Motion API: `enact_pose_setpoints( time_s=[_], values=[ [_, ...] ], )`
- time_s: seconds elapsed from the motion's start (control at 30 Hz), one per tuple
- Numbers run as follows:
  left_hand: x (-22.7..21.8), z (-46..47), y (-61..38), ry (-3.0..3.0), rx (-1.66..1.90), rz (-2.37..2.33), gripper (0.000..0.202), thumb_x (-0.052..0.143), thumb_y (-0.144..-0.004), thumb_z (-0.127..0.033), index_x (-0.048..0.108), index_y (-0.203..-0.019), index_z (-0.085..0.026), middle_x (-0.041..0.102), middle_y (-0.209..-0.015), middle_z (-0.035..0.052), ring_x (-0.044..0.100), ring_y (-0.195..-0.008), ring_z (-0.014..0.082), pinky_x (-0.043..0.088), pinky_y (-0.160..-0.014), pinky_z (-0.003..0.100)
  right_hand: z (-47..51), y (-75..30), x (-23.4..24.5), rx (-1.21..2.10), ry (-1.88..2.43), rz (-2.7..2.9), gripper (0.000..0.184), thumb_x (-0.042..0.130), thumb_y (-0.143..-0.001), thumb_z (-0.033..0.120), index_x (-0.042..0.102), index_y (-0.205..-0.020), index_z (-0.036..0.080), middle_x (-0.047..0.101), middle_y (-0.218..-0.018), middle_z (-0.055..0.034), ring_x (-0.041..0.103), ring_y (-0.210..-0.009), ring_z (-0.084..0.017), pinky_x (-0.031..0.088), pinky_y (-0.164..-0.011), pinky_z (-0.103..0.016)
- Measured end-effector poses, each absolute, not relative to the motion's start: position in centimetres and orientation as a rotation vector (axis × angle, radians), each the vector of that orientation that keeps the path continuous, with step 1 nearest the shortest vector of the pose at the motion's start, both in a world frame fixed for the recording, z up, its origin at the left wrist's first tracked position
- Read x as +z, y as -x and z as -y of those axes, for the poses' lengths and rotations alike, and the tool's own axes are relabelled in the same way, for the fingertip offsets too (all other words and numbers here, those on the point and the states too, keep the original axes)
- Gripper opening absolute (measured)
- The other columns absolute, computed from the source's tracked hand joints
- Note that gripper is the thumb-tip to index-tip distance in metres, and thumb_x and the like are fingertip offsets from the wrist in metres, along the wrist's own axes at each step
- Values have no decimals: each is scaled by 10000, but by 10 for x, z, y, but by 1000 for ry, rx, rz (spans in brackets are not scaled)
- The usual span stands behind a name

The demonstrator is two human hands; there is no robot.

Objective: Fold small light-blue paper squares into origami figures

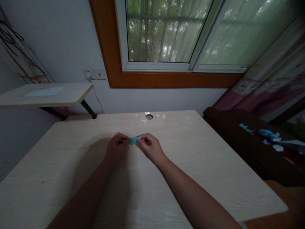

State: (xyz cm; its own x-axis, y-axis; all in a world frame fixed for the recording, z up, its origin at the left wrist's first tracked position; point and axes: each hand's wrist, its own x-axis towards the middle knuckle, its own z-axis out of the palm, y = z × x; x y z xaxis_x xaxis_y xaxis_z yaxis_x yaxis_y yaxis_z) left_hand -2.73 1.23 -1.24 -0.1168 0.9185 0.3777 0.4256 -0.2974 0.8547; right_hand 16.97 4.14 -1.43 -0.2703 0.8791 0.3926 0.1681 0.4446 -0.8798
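Head camera view: a pale wood-grain desk (202, 178) occupies the lower area. Beyond it is a sliding window (158, 38) with a brown wooden surround. Dark brown furniture (233, 143) stands to the right of the desk and bears small blue and white items (270, 135). At the left rear, a raised shelf (71, 97) on black legs carries a flat pale sheet (44, 92). The left hand (117, 143) and right hand (150, 144) face each other over the desk, thumb and fingers of each pinched on opposite ends of one teal strip (133, 140). Left of the window, a wall socket pair (99, 74) holds a white plug (89, 74) in its left unit. The teal strip is located between the hands, on the near side of a round desk hole (149, 117). Its long axis runs left to right, right end angled slightly away from the person; contact with the desk cannot be determined.
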Motion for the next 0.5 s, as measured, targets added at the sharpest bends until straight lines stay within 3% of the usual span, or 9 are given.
enact_pose_setpoints(
  time_s=[0.5],
  values=[
    [-4, -8, 21, -1841, 1249, -1446, 148, 621, -850, -324, 670, -783, -202, 639, -788, 23, 601, -741, 152, 486, -685, 256, -36, -169, -7, 855, 883, 1824, 130, 617, -894, 313, 691, -833, 225, 633, -778, -22, 600, -748, -173, 455, -690, -281]
  ],
)
